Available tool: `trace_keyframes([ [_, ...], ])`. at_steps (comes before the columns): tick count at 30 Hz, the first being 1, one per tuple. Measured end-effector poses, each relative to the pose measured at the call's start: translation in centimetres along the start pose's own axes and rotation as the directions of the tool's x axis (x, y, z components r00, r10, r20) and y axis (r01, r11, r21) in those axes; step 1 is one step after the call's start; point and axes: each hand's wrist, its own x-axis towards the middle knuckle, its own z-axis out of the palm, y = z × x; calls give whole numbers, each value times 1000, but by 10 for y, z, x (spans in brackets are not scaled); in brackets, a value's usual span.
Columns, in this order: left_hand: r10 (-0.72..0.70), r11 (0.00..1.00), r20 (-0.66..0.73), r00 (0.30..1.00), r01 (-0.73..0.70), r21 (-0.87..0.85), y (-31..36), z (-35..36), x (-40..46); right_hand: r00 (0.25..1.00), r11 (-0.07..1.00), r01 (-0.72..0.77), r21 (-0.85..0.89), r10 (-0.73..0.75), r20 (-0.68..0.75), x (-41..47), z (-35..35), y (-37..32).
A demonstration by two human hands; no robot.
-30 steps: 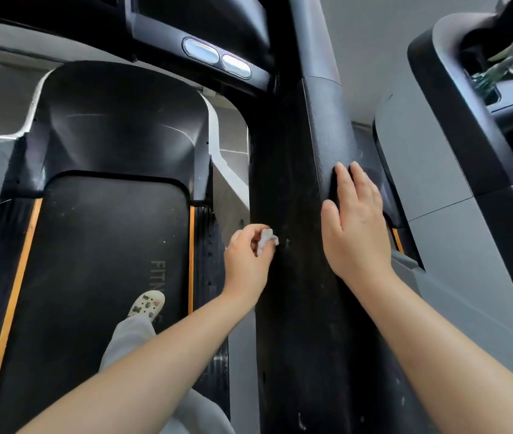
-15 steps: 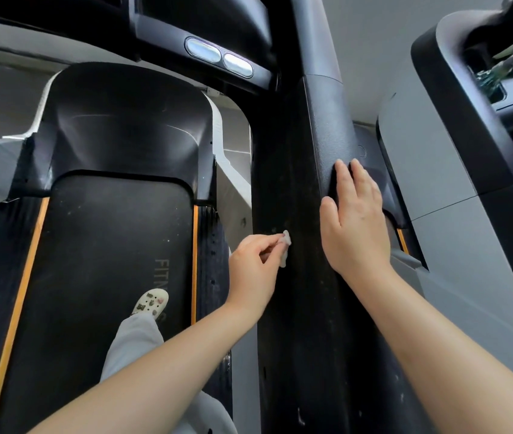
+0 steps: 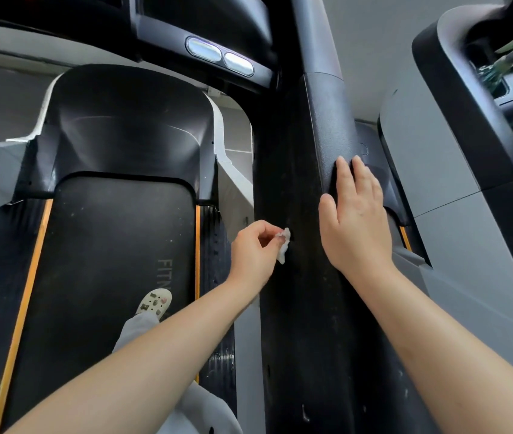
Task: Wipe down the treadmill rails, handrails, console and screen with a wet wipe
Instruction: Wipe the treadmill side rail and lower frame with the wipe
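Observation:
A broad black treadmill handrail (image 3: pixel 299 308) runs up the middle of the view toward the console (image 3: pixel 217 29) at the top. My left hand (image 3: pixel 256 253) pinches a small crumpled white wet wipe (image 3: pixel 284 245) and presses it against the rail's left side. Flat on the rail's right edge, fingers together and pointing up, rests my right hand (image 3: pixel 354 220), holding nothing. Two oval silver grip sensors (image 3: pixel 219 56) sit on the crossbar below the console.
The black running belt (image 3: pixel 108 277) with orange side stripes lies at left; my shoe (image 3: pixel 155 303) and grey trouser leg stand on it. A neighbouring grey and black treadmill (image 3: pixel 455 183) stands close on the right, with a crumpled wrapper (image 3: pixel 499 67) in its console tray.
My left hand has turned and brought the wipe from its fingertips onto the rail's left side, sliding slightly right. The right hand has stayed in place.

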Motion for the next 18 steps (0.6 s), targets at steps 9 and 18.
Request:
trace_keyframes([
  [9,-34,999,-37,999,33,-31,10,3,11,1000,1000,-3,10,3,-3,0,-1,-2],
  [18,-13,998,-7,1000,13,-64,3,7,-10,1000,1000,-2,-11,2,13,0,-2,-2],
])
